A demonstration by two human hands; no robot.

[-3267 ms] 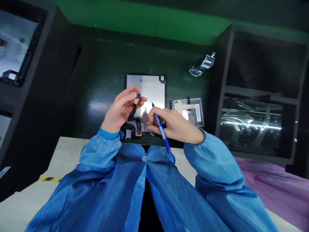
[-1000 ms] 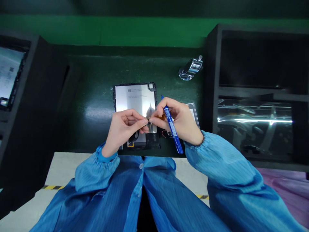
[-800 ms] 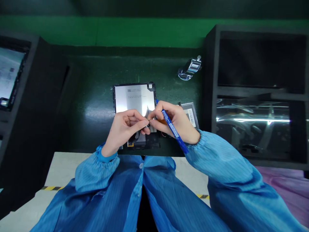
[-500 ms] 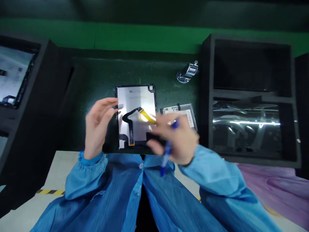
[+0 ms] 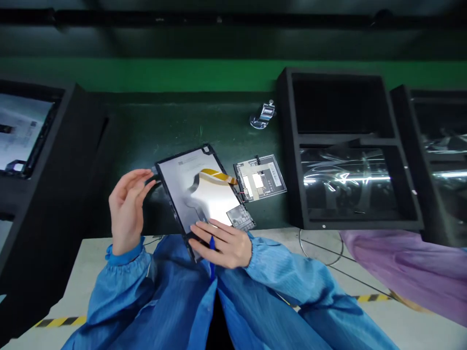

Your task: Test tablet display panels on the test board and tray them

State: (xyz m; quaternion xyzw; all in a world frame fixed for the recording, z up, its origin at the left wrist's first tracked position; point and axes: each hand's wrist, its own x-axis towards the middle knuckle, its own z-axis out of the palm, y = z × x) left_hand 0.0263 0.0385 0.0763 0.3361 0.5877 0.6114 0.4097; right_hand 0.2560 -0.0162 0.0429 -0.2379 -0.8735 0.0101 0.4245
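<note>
A silver display panel (image 5: 189, 189) in a black frame is tilted, its near end off the green mat (image 5: 219, 131). A black and a yellow flex cable (image 5: 215, 175) cross it. My left hand (image 5: 127, 214) grips the panel's far left corner with its fingertips. My right hand (image 5: 223, 245) holds the near end, fingers flat on top, with a blue pen (image 5: 211, 255) tucked between them and pointing down towards me. A small circuit board (image 5: 260, 177) lies on the mat just right of the panel.
A shiny metal hand counter (image 5: 262, 115) stands at the back of the mat. A black shelf rack (image 5: 288, 146) with glossy sheets stands on the right, another black rack (image 5: 54, 160) on the left. Purple cloth (image 5: 401, 267) lies at lower right.
My hands left the flex cable end. The panel has been lifted and turned counter-clockwise; my right hand dropped to its near end and my left took its far corner. The view shifted right.
</note>
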